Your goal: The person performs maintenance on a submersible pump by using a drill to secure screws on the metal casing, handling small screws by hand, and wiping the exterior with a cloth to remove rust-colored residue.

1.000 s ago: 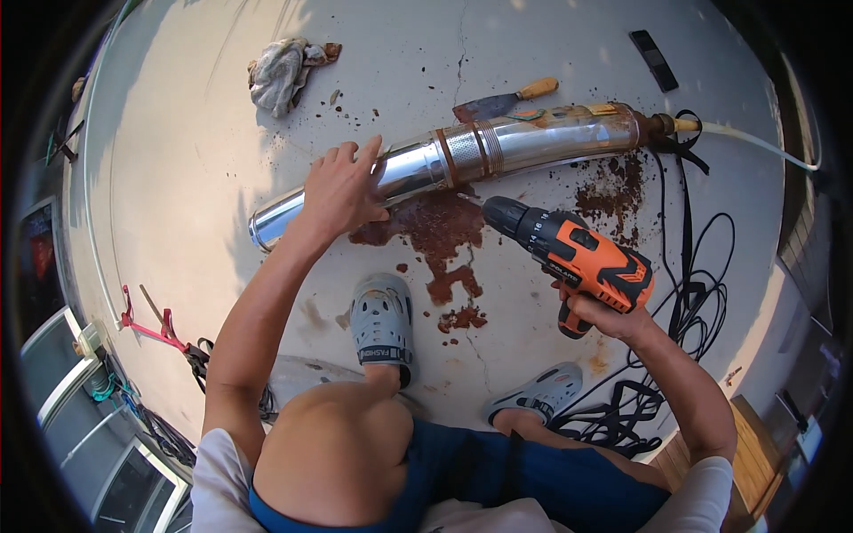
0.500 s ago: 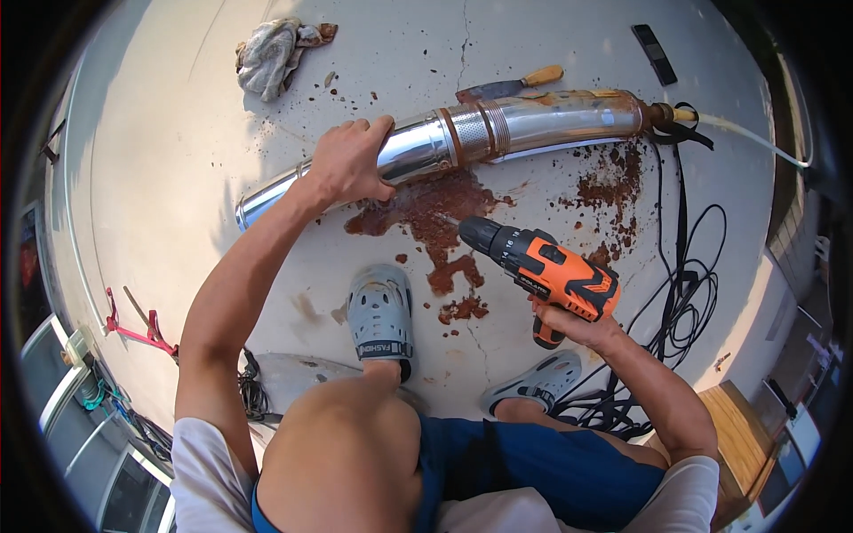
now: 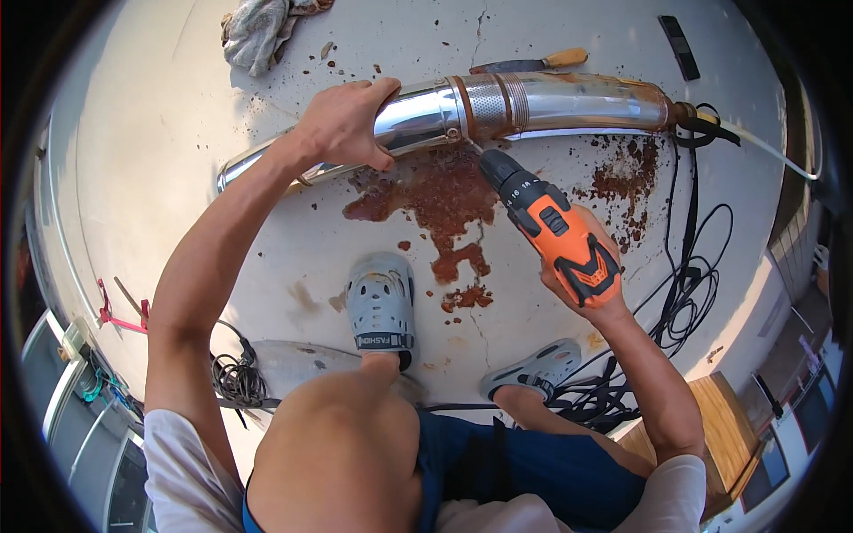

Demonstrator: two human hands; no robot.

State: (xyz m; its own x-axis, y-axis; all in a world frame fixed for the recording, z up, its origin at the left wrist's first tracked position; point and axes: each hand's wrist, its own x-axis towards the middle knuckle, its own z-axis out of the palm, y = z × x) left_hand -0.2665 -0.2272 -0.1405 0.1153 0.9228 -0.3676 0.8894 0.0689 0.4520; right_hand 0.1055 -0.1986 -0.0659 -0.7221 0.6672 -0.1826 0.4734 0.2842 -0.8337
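Note:
A long shiny metal pipe (image 3: 418, 115), with rusty bands and a perforated middle section, lies across the ground in front of me. My left hand (image 3: 349, 123) is closed around its left part, thumb on the near side. In my right hand (image 3: 607, 306) is an orange and black cordless drill (image 3: 553, 222), its chuck aimed up and left at the pipe. The thin bit (image 3: 474, 142) reaches the near edge of the rusty band (image 3: 464, 108), close to a small screw head. Whether it touches the screw I cannot tell.
Reddish-brown wet rust (image 3: 435, 200) and crumbs lie below the pipe. Beyond it are a scraper (image 3: 564, 59) with a wooden handle, a dirty cloth (image 3: 253, 37) and a black phone-like object (image 3: 680, 46). Black cables (image 3: 697, 280) coil at right. My clog (image 3: 380, 302) stands near the rust.
My right hand has brought the drill up and forward, so its bit now reaches the pipe's band. My left hand stays on the pipe. The whole view has shifted slightly.

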